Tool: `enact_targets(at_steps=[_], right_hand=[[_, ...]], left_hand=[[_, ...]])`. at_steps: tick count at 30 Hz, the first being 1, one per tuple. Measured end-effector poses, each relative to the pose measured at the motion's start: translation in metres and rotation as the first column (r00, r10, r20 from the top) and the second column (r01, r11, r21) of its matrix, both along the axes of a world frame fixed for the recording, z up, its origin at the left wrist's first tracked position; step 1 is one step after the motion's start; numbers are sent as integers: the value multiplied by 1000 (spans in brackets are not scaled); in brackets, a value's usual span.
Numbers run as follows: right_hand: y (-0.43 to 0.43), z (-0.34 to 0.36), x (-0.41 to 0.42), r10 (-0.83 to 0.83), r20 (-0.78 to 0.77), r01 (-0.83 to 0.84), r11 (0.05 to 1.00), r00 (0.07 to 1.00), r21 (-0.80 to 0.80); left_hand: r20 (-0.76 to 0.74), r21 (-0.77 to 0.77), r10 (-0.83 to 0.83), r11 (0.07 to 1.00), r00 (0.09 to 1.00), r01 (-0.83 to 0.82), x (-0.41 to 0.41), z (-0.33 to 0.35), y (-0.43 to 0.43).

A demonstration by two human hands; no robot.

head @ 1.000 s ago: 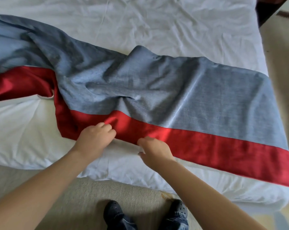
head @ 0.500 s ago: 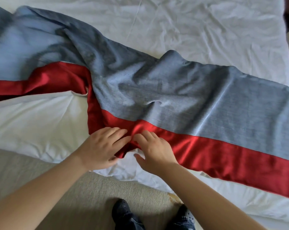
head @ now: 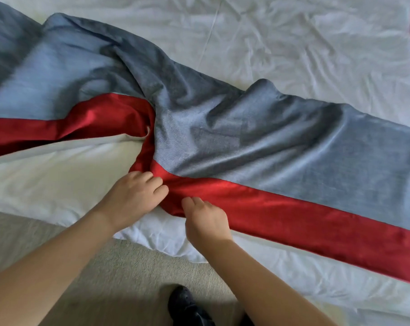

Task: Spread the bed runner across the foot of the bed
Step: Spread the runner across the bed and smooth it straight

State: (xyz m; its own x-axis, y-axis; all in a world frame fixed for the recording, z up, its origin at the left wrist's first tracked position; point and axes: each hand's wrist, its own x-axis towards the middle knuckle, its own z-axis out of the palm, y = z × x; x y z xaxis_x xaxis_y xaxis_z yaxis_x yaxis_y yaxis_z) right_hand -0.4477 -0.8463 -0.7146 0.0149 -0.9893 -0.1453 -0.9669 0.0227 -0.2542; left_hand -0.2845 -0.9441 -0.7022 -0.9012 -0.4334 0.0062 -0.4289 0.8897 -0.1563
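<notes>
Both the left hand (head: 133, 196) and right hand (head: 206, 220) pinch the bed runner (head: 246, 142) (red border, bunched) with closed fingers.

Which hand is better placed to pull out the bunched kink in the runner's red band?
Probably the left hand: it rests right at the fold in the bed runner. The right hand sits on the flatter stretch.

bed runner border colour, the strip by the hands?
Red border along the blue-grey bed runner; head view shows it.
</notes>
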Motion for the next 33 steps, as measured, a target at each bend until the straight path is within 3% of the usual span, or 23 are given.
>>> enact_targets(at_steps=[3, 5, 9, 12, 15, 17, 19, 23, 28, 33], right_hand=[[9, -2, 3, -92, 92, 84, 993, 992, 81], [14, -1, 3, -85, 116, 57, 973, 990, 223], [11, 6, 2, -71, 134, 34, 966, 988, 258], [8, 6, -4, -17, 175, -48, 931, 984, 362], [-9, 11, -28, -129, 335, -48, 880, 933, 473], [-24, 17, -51, -179, 347, -10, 878, 921, 478], [-41, 19, -82, -205, 284, 69, 903, 937, 423], [-81, 20, -157, -318, 207, 227, 901, 925, 368], [-131, 30, -243, -455, 146, 409, 873, 878, 264], [-168, 23, -303, -489, 122, 462, 865, 864, 195]], left_hand=[[2, -44, 30, 999, 1000, -30, 4, -6, 6], [40, -18, 78, 997, 996, -77, 5, -12, 12], [104, 110, 141, 982, 985, -152, 4, -13, 16], [277, 253, 95, 953, 956, -168, -6, 0, 12], [422, 409, 120, 860, 898, -307, -15, 12, -4], [479, 522, 105, 764, 872, -379, -21, 24, -20], [439, 561, 127, 734, 889, -382, -25, 30, -33], [187, 544, 292, 764, 938, -346, -42, 22, -61], [-43, 526, 409, 785, 912, -327, -109, 20, -101], [-44, 502, 463, 777, 885, -381, -191, 15, -153]])
